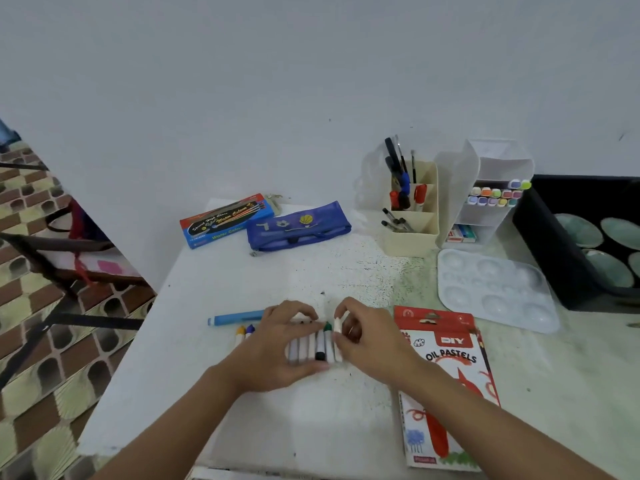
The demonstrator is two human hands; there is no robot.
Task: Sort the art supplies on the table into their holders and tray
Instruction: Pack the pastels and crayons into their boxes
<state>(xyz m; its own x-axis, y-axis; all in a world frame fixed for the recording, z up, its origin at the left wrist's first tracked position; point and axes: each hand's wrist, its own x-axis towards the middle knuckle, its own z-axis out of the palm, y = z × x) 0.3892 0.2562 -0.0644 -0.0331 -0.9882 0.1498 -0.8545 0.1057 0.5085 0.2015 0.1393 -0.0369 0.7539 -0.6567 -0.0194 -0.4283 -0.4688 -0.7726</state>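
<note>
Several pastels (320, 344) lay in a row mid-table. Oil pastels box (450, 386) just right, blue pen (235, 320) left, palette tray (495, 292) and beige holder (412, 233) farther back. Left hand (273, 344) curled over the row, gripping it, thumb at near ends. Right hand (363, 341) pinched white pastel (337, 325) at row's right end. Room lay between row and near table (277, 427) edge.

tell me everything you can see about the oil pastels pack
The oil pastels pack is a flat pack that looks like card. It lies face up on the white table, nearer the person than the white palette. Its top band is red with a hang tab. Below that, a white face reads DIY OIL PASTELS, with red scribbles, a long red shape and a small blue drawing. It looks closed. The right forearm crosses over its middle; whether they touch cannot be told.
</note>
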